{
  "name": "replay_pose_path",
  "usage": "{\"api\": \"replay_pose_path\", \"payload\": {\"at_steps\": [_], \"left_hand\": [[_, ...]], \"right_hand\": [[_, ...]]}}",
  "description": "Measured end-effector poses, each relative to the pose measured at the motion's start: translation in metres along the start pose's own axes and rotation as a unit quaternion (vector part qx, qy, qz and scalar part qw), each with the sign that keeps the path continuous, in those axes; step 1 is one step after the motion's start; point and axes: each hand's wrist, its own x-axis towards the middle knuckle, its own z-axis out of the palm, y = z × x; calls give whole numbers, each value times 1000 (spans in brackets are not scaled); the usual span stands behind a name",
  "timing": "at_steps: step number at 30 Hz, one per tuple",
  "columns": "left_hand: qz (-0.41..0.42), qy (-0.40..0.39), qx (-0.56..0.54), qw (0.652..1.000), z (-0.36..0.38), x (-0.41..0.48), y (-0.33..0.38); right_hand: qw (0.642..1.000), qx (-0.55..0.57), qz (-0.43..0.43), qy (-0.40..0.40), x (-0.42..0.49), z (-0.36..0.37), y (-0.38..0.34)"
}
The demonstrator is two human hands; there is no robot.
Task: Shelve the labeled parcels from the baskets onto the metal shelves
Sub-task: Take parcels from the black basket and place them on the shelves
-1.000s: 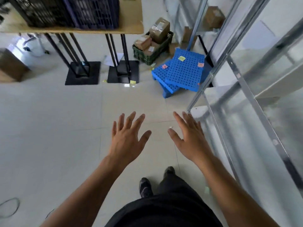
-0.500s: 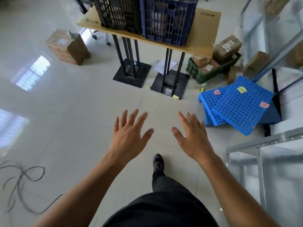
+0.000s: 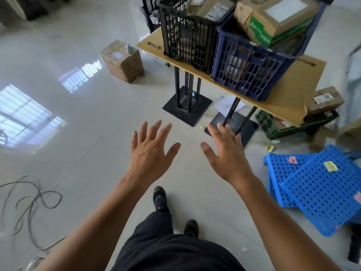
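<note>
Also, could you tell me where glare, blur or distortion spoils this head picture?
Head view: bright window reflections glare off the glossy floor at left; the far right edge beyond the green crate is smeared; the wide-angle lens tilts the table; the left hand and right hand are sharp, open, empty.

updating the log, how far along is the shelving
Done: cannot tell, no shelf clearly in view. In hand: nothing, left hand and right hand are open, empty. Left: black basket and blue basket on the table hold piled parcels; green basket on the floor holds boxes.
</note>
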Motion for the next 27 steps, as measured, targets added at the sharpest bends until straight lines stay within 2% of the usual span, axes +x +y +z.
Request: {"api": "replay_pose_path", "payload": {"at_steps": [8,15,22,27], "left_hand": [[-10,24,-18,1000,-32,129,-52],[33,39,-31,998,-81,259,-77],[78,40,-48,995,-103,371,-73],[94,32,-51,994,-106,453,-59]], "right_hand": [[1000,-21,-9,11,143,-8,-32],[998,-26,17,54,262,-36,-66],[992,-38,73,92,356,-58,-77],[985,-39,109,131,429,-84,-50]]}}
